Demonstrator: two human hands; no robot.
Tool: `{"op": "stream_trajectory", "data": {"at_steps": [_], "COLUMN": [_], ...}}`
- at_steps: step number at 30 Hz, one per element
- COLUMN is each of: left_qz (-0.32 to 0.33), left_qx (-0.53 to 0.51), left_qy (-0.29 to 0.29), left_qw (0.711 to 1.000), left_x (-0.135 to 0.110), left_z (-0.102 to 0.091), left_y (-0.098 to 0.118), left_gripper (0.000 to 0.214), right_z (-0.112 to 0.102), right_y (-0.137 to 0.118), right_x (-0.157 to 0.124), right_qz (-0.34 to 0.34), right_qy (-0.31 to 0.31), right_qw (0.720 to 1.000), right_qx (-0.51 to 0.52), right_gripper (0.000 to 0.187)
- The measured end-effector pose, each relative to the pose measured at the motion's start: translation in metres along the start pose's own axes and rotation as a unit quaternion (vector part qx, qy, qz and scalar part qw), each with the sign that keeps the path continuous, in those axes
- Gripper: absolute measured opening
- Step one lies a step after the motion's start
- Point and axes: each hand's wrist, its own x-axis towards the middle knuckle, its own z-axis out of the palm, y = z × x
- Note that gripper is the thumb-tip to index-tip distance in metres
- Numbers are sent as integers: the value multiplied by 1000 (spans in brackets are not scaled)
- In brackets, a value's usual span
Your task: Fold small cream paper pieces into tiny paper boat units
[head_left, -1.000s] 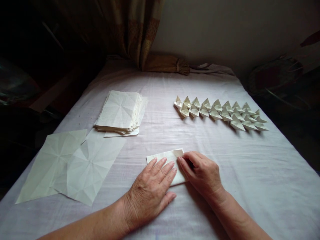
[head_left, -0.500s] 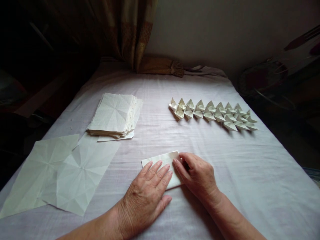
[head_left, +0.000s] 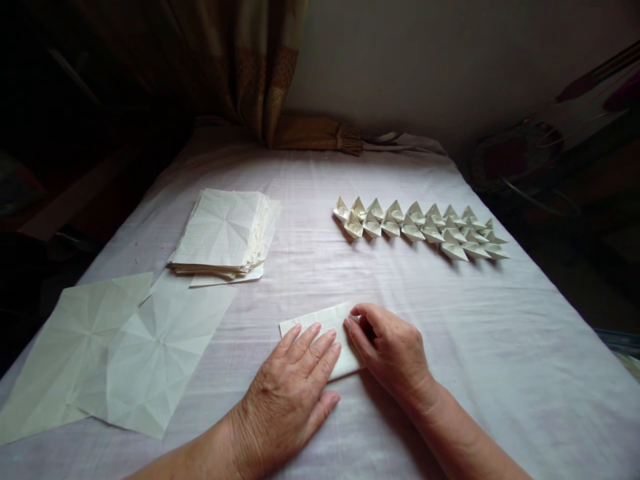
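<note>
A folded sheet of cream paper (head_left: 320,321) lies on the white cloth near the front middle. My left hand (head_left: 293,393) rests flat on its near left part, fingers stretched out and together. My right hand (head_left: 393,350) sits at the sheet's right edge with its fingertips curled and pinching the paper's right corner. Most of the sheet is hidden under both hands.
A stack of creased sheets (head_left: 225,232) lies at the left middle. Two unfolded creased sheets (head_left: 120,350) overlap at the front left. A double row of several small folded paper boats (head_left: 423,228) runs across the right. A curtain (head_left: 260,67) hangs behind the white-clothed table (head_left: 500,347).
The view has drifted right and slightly up, so everything sits a little further left. Both hands stay on the folded sheet; the right fingertips have curled more at its corner.
</note>
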Motion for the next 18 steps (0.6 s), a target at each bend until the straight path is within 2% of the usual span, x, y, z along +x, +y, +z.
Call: {"op": "stream_trajectory", "data": {"at_steps": [18], "left_qz": [-4], "left_qx": [1], "left_qy": [-2], "left_qw": [1000], "left_x": [-1], "left_z": [1], "left_y": [0], "left_gripper": [46], "right_z": [1], "right_y": [1], "right_x": [-1], "right_qz": [-1], "right_qy": [-20], "right_qw": [1000], "right_qx": [2], "right_gripper": [18]}}
